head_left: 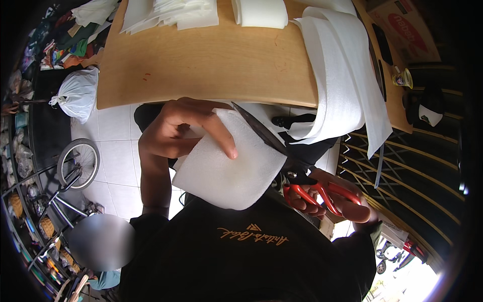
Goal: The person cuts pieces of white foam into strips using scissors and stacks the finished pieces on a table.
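Sheet (pixel 236 168) gripped by L hand (pixel 172 125), pt. hidden behind; R hand (pixel 346 205) grips scissors (pixel 292 175).

Prob. a small shop w/ a work area — shelves (pixel 36 173) of bagged goods (pixel 23 163) at L, slatted metal gate (pixel 402 166) at R, tiled flr (pixel 115 156). Wooden table (pixel 201 65) bears stacked white sheets (pixel 188 12) — bike (pixel 76 165) nearby.
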`<state>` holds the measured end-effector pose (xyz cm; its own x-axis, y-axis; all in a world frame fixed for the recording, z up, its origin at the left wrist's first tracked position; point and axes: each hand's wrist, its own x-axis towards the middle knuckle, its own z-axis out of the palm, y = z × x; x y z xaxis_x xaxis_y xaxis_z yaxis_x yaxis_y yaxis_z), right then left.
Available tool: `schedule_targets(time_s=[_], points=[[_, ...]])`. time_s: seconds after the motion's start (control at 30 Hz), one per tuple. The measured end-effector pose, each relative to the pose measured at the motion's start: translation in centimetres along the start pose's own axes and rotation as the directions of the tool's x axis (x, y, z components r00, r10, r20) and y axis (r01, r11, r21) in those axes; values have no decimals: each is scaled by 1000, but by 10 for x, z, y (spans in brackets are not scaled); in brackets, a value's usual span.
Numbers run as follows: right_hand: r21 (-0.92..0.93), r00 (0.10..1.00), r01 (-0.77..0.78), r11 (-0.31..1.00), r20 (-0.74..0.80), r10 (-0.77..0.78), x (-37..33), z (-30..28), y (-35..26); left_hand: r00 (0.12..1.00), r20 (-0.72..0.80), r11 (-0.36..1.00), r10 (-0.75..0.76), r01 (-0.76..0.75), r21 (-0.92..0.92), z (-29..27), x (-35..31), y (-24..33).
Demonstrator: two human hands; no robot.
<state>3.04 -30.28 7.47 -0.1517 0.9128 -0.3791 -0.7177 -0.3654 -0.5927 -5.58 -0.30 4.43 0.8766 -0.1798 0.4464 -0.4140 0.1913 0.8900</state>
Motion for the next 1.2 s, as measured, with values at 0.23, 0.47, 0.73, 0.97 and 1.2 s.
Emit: schedule_targets(time_s=[0.23,0.47,0.73,0.97,1.2], points=[[2,978,-209,978,-4,209,-19,-1,-21,997,-83,1000,-2,4,25,3,1,6],[-70,978,-197,978,-85,191,-42,6,-34,999,-27,999,39,-39,-5,6,3,-1],[-117,992,-95,989,-91,85,-25,3,-24,999,-30,999,32,-31,10,4,2,0],[-139,996,18,990,-80,-29,-4,4,-6,1000,1,996,-6,6,-89,10,3,1],[38,997,31,999,-70,-28,0,5,-2,991,89,982,-97,110,-153,16,6,-1]])
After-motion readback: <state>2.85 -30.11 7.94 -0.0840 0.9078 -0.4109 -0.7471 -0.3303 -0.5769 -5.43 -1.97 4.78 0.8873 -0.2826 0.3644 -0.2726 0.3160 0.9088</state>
